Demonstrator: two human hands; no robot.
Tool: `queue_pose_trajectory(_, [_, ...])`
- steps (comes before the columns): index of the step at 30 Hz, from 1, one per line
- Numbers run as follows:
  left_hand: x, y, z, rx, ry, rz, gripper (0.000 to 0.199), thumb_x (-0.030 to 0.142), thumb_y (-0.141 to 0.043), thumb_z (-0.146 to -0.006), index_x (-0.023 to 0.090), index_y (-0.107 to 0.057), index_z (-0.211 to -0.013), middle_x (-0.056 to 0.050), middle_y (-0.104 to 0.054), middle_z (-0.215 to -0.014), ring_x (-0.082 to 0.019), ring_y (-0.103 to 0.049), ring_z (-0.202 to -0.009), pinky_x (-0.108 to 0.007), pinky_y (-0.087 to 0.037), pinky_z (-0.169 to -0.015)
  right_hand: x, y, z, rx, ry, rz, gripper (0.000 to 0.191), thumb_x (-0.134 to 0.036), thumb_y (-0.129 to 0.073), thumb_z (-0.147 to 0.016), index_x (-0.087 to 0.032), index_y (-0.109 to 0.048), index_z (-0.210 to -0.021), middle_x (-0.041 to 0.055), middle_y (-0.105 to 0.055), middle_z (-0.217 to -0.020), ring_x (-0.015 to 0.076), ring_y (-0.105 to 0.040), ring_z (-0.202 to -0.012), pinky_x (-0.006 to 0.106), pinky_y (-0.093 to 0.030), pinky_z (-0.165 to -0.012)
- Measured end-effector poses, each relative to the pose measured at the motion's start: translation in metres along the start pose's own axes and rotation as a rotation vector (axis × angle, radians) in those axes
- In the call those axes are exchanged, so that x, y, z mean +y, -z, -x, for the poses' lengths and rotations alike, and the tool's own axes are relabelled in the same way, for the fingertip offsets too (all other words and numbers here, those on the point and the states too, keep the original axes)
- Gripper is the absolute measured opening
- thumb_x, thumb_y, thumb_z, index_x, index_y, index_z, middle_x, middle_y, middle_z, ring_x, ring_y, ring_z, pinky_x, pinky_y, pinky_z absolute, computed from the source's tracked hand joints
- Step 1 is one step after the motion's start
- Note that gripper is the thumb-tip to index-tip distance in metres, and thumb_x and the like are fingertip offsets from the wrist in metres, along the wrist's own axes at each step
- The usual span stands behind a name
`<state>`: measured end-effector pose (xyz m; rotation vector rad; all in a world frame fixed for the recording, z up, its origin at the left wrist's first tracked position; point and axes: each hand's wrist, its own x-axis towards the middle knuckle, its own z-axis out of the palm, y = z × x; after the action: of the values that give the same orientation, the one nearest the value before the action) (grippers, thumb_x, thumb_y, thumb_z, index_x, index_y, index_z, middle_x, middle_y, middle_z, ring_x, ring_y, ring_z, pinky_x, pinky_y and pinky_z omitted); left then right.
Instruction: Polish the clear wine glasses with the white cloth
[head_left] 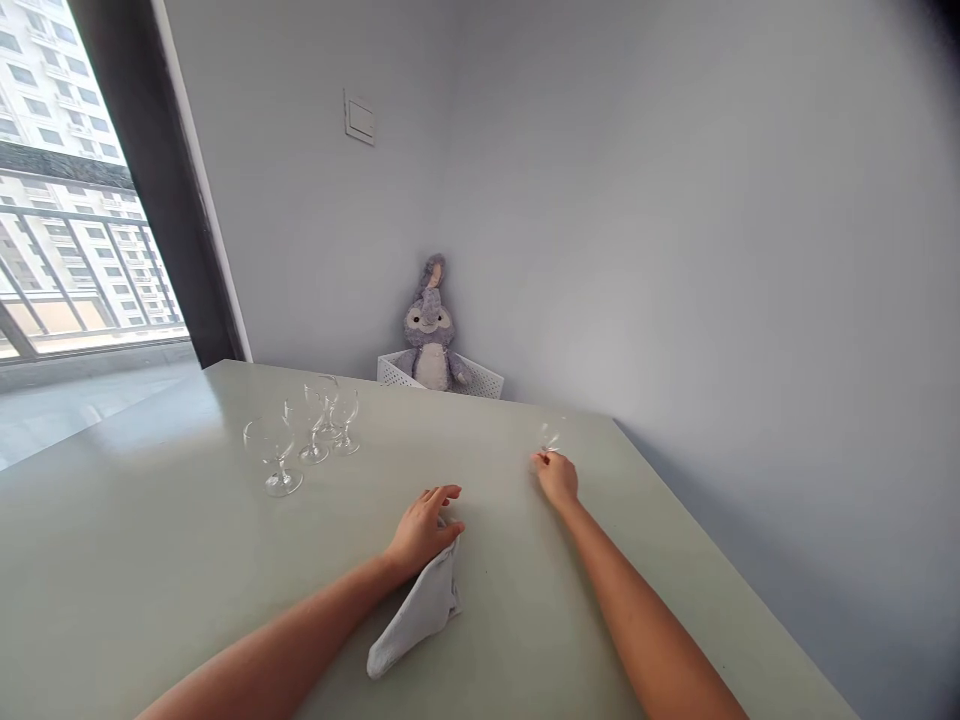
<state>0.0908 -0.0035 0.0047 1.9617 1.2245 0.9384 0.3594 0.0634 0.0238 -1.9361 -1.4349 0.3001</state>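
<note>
My right hand (556,478) is closed around the lower part of a clear stemmed glass (550,436) at the table's back right. A folded light grey cloth (420,612) lies near the middle of the table. Over its upper end rests my left hand (424,528), fingers apart and curved, with thumb and forefinger spread and nothing gripped between them. Several clear stemmed glasses stand upright together at the left, the nearest one (270,445) a little apart from the others (313,425).
The pale green table (150,560) fills the lower view, its right edge running beside a grey wall. Behind the far edge, a grey plush rabbit (431,335) sits in a white perforated basket (484,382). A window with a railing is at the left.
</note>
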Motion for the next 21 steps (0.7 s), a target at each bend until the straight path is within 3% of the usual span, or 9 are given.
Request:
queue_pose_trajectory(7, [0.007, 0.004, 0.001, -0.003, 0.023, 0.042, 0.034, 0.022, -0.055, -0.066, 0.027, -0.057, -0.099, -0.001, -0.061, -0.098, -0.018, -0.053, -0.089, -0.030, -0.041, -0.077, 0.055, 0.024, -0.043, 0.076, -0.252, 0.197, 0.023, -0.035, -0.049, -0.074, -0.018, -0.062, -0.068, 0.0107, -0.063, -0.075, 0.0238, -0.058, -0.076, 0.030, -0.039, -0.061])
queue_pose_trajectory(15, [0.010, 0.004, 0.003, -0.004, 0.019, 0.052, 0.030, 0.023, -0.056, -0.065, 0.026, -0.061, -0.095, -0.002, -0.062, -0.093, -0.019, -0.054, -0.087, -0.031, -0.042, -0.076, 0.070, 0.026, -0.051, 0.088, -0.289, 0.176, 0.020, -0.036, -0.053, -0.070, -0.018, -0.060, -0.066, 0.0104, -0.062, -0.073, 0.0251, -0.057, -0.074, 0.032, -0.039, -0.060])
queue_pose_trajectory(18, [0.010, 0.004, 0.001, 0.160, 0.073, 0.209, 0.028, 0.022, -0.060, -0.063, 0.025, -0.062, -0.091, -0.003, -0.062, -0.090, -0.020, -0.055, -0.085, -0.031, -0.043, -0.075, 0.069, 0.028, -0.042, 0.143, -0.255, 0.117, 0.024, -0.037, -0.056, -0.068, -0.017, -0.060, -0.082, 0.0094, -0.062, -0.078, 0.0245, -0.057, -0.075, 0.033, -0.039, -0.064])
queue_pose_trajectory(21, [0.001, 0.016, -0.008, 0.478, 0.195, 0.321, 0.036, 0.026, -0.057, -0.068, 0.023, -0.054, -0.104, -0.007, -0.055, -0.107, -0.020, -0.052, -0.093, -0.031, -0.043, -0.078, 0.067, 0.032, -0.023, 0.242, -0.228, 0.040, 0.041, -0.045, -0.053, -0.070, -0.016, -0.052, -0.099, 0.0105, -0.061, -0.082, 0.0242, -0.056, -0.074, 0.034, -0.039, -0.066])
